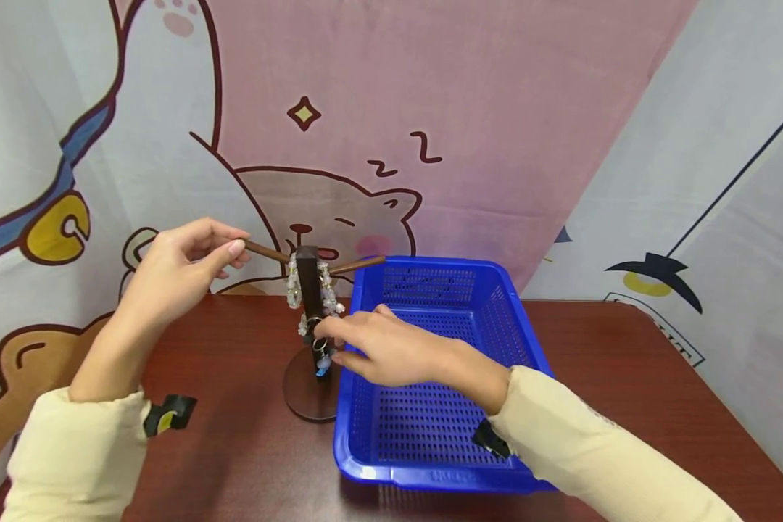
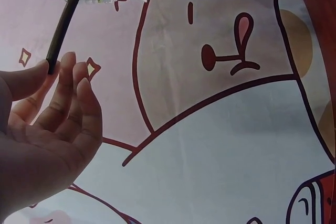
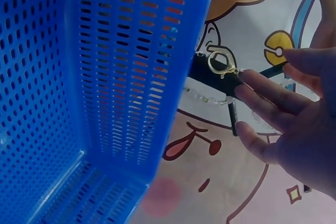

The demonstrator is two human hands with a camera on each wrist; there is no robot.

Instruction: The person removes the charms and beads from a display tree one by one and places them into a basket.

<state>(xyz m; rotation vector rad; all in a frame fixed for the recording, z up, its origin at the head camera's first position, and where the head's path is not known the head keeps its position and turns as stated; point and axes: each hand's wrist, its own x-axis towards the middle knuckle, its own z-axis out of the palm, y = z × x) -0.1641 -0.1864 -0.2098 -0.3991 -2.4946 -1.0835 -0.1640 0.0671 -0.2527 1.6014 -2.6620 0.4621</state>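
Note:
A dark wooden display stand (image 1: 309, 283) with a round base (image 1: 307, 384) and side pegs rises from the table. My left hand (image 1: 192, 264) pinches the end of its left peg (image 2: 63, 30) between thumb and fingers. Clear beaded strings (image 1: 293, 283) hang from the pegs close to the post. On the post hangs a keychain with a gold clasp (image 3: 221, 62), a ring and a blue charm (image 1: 322, 366). My right hand (image 1: 391, 348) reaches over the basket, its fingertips at the clasp and ring. Those fingers look fairly straight, with the thumb apart from them.
A blue perforated plastic basket (image 1: 444, 477) stands right beside the stand, its left rim close to the post. Both rest on a reddish-brown table (image 1: 600, 406). Behind hangs a cloth (image 1: 496, 130) printed with cartoon animals.

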